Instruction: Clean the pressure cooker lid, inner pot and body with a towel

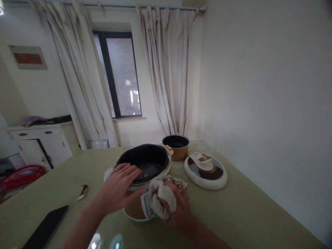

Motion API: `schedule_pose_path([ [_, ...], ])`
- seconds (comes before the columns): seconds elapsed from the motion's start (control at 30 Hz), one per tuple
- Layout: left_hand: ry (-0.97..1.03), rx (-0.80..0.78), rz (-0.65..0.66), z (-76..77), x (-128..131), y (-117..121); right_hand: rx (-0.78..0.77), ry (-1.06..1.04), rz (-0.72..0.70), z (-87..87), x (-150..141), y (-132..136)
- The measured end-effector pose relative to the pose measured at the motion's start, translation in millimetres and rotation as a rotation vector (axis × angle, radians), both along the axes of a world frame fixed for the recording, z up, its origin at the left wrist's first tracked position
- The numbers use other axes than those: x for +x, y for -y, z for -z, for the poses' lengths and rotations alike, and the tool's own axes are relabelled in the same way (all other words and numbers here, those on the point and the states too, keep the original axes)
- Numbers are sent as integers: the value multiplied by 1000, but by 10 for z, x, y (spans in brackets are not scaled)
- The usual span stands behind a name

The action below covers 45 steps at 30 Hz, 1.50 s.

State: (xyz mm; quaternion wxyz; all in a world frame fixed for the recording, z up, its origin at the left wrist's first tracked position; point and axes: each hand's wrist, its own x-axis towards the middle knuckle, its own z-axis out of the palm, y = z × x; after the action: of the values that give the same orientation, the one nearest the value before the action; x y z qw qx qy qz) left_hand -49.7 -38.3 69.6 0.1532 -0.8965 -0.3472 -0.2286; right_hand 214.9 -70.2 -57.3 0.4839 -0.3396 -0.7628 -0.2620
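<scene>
Head cam: got my left hand (120,185) loosely spread over the cooker (134,209) rim, right hand (181,204) clutching a scrunched cloth (161,196).

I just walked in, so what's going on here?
A person's right hand grips a crumpled beige cloth at the front of a round, brown-and-white, open-topped cooker with a black interior. The open left hand is at the cooker's near-left rim. Behind and to the right stands a round golden-brown pot with a black inside; a round white-and-brown lid lies farther right.
</scene>
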Motion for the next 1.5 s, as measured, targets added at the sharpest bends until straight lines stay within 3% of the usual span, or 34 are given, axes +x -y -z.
schedule_pose_path([
  [0.07, -71, -8, -33, -13, -192, -103, 7, 40, -38, -13, 61, -35],
  [0.17, -84, -30, -156, 46, -229, -155, -118, -122, 30, -226, 185, -274],
  [0.3, -51, -39, -321, 141, 99, 31, -304, -393, 137, -542, 299, -590],
  [0.4, 0, -13, -412, 196, 373, 231, -362, -469, 173, -605, 323, -551],
  [0.5, 61, 20, -368, 193, 432, 331, -330, -416, 143, -441, 277, -219],
  [0.63, 167, -50, -163, 55, 112, 219, -312, -299, 62, -7, 110, 283],
  [0.7, 218, -76, -90, 13, -78, 110, -321, -316, 86, 139, 30, 373],
  [0.77, 257, -79, -88, 42, -171, 28, -354, -353, 101, 162, -4, 323],
  [0.93, 256, 77, -273, 259, 129, 58, -503, -483, 8, -150, 140, -75],
  [1.07, 318, 81, -416, 257, 427, 171, -651, -572, -90, -350, 324, -293],
  [1.17, 324, -15, -265, 180, 337, 184, -726, -573, -145, -396, 423, -363],
  [1.27, 283, -17, -81, 173, 99, 127, -700, -630, -173, -446, 461, -455],
  [1.37, 274, 51, -113, 248, 40, 79, -683, -684, -185, -567, 446, -632],
  [1.5, 283, 140, -209, 368, 399, 159, -662, -625, -130, -790, 486, -896],
])
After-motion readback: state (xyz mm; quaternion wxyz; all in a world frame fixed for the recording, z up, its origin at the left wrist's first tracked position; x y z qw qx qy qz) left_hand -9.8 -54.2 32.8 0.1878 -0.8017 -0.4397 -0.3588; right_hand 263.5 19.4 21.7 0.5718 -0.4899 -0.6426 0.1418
